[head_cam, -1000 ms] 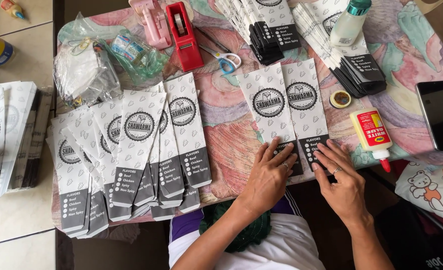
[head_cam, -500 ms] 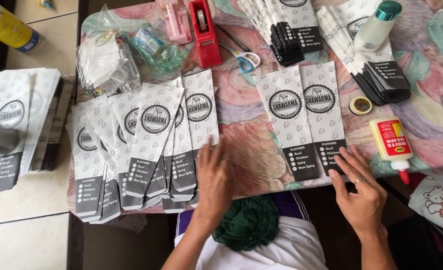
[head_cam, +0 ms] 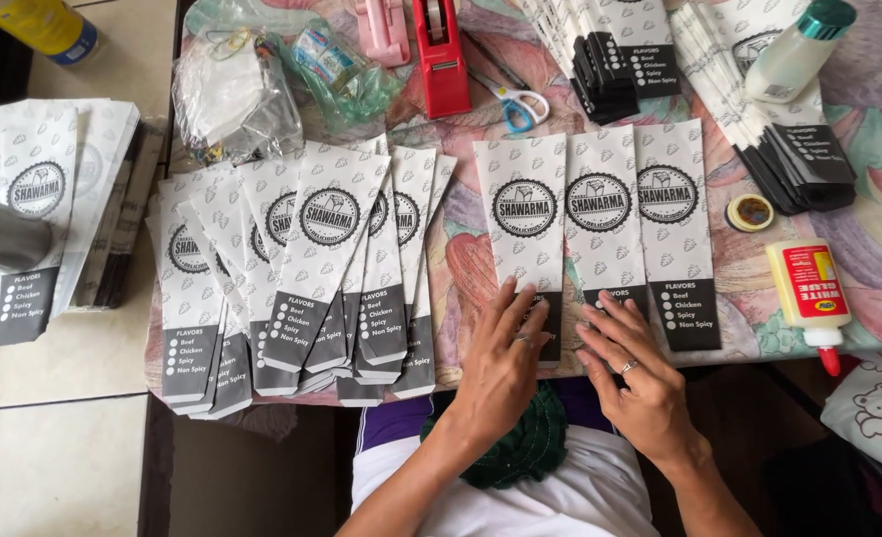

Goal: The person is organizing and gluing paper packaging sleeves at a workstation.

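I see my left hand lying flat, fingers spread and pressing on the dark bottom end of the leftmost paper sleeve in a row of three — nothing is gripped. My right hand lies flat just beside it, fingers stretched over the bottom edge of the middle sleeve, a ring on one finger; it too only presses and holds nothing. The third sleeve lies touching the middle one on its right, untouched. All three are white with a round black emblem and a dark strip at the near end, side by side on the patterned tablecloth near the table's front edge.

To the left lies a fanned pile of matching sleeves. To the right — a small tape roll and a glue bottle with a red tip. Farther back are blue-handled scissors, a red tape dispenser, a clear plastic bag, and two stacks of flat sleeves.
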